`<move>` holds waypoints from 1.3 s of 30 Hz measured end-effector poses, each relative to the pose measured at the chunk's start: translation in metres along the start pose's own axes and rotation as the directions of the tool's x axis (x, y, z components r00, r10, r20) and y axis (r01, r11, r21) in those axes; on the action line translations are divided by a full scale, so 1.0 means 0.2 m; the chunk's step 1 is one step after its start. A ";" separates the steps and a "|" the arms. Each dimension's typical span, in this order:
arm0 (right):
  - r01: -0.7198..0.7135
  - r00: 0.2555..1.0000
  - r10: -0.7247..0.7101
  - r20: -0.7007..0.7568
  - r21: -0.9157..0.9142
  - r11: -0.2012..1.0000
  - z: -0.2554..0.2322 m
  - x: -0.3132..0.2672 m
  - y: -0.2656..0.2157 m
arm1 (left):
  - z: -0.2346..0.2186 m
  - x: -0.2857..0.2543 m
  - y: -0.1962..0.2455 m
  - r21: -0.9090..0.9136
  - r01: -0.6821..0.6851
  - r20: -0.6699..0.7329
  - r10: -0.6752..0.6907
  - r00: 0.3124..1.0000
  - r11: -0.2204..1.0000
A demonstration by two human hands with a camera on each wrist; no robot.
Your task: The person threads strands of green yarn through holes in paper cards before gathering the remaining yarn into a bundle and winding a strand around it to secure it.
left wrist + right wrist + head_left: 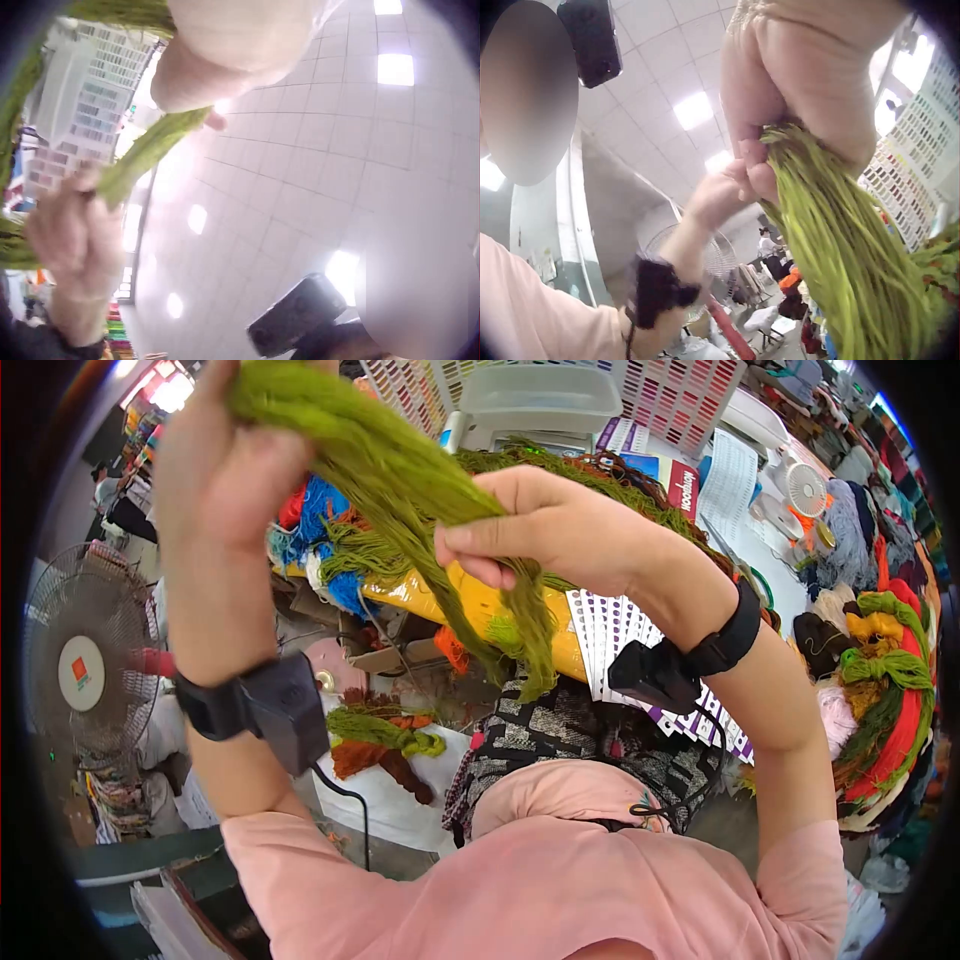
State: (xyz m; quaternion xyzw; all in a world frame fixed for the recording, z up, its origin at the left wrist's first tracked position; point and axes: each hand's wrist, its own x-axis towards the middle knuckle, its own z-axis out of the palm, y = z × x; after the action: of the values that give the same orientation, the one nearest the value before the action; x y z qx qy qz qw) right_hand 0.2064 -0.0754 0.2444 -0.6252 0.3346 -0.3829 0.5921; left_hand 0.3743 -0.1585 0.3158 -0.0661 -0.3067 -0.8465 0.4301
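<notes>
A hank of olive-green yarn (375,445) is stretched between both hands in the head view. My left hand (235,475) grips its upper end, raised at the upper left; some of those fingers lie beyond the frame's top edge. Lower and to the right, my right hand (535,525) pinches the hank between thumb and fingers. Loose strands hang below it over the lap. The left wrist view shows the taut yarn (150,154) running from one hand to the other. Strands fan downward from the right hand (810,67) in the right wrist view.
A yellow-covered surface (400,598) with blue and green yarn lies behind the hands. Shade cards (615,635) overhang its near edge. Several coloured hanks (880,670) are piled at right. A floor fan (85,670) stands left, and a white basket (680,400) is at the back.
</notes>
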 end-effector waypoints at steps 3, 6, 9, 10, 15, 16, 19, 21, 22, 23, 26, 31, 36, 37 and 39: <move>0.105 0.993 -0.109 -0.044 -0.086 0.991 0.03 0.07 0.00 | 0.18 0.05 0.00 0.407 -0.171 -0.012 0.193 0.981 0.897; 0.103 0.983 -0.123 -0.136 -0.146 0.984 0.05 0.11 -0.01 | 0.23 0.07 0.07 0.618 -0.197 -0.060 0.296 0.953 0.761; 0.133 0.979 -0.142 -0.143 -0.074 0.988 0.08 0.16 0.08 | 0.25 0.04 0.13 0.829 -0.150 -0.104 0.413 0.905 0.539; 0.099 0.986 -0.101 -0.133 -0.019 0.995 0.11 0.16 0.10 | 0.28 -0.02 0.10 0.930 -0.104 -0.095 0.503 0.859 0.353; 0.088 0.984 -0.141 -0.109 -0.391 0.916 0.09 0.09 0.32 | 0.28 -0.05 0.15 0.965 -0.125 -0.102 0.769 0.631 0.230; 0.064 0.979 -0.131 -0.158 -0.367 0.928 0.07 0.04 0.42 | 0.25 -0.06 0.22 0.932 -0.197 -0.109 0.753 0.649 0.305; -0.137 0.953 0.090 -0.288 -0.147 0.980 -0.06 -0.18 0.56 | 0.11 -0.04 0.51 0.589 -0.299 -0.117 0.446 0.888 0.751; -0.206 0.899 0.201 -0.389 0.028 0.978 -0.11 -0.33 0.63 | -0.03 -0.06 0.54 0.363 0.074 -0.078 -0.049 0.996 0.929; -0.208 0.867 0.224 -0.445 0.085 0.975 -0.11 -0.42 0.66 | -0.08 -0.09 0.41 0.404 0.239 -0.101 -0.216 0.971 0.883; -0.206 0.830 0.249 -0.500 0.141 0.968 -0.10 -0.48 0.69 | -0.12 -0.19 0.10 0.715 0.179 -0.205 -0.043 0.978 0.675; -0.149 0.754 0.333 -0.566 0.347 0.926 -0.04 -0.66 0.76 | -0.33 -0.41 -0.56 0.583 0.529 -0.454 -0.293 0.841 0.616; 0.054 0.627 0.381 -0.680 0.525 0.849 0.10 -0.82 0.67 | -0.36 -0.56 -1.08 0.144 0.618 -0.455 -0.503 0.735 0.773; 0.078 0.698 0.427 -0.575 0.654 0.753 0.13 -0.77 0.62 | -0.35 -0.58 -1.18 0.209 0.663 -0.339 -0.582 0.739 0.719; 0.109 0.686 0.439 -0.581 0.678 0.727 0.13 -0.78 0.63 | -0.36 -0.57 -1.16 0.165 0.676 -0.320 -0.610 0.725 0.718; 0.141 0.678 0.445 -0.585 0.698 0.702 0.11 -0.79 0.63 | -0.36 -0.56 -1.15 0.070 0.680 -0.331 -0.626 0.706 0.730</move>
State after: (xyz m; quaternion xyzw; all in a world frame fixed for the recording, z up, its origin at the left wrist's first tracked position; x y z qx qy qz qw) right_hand 0.1541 0.0636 0.1054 -0.1203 0.4239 -0.6359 0.6336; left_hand 0.2783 -0.0217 0.1093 0.2106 -0.3226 -0.9114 0.1447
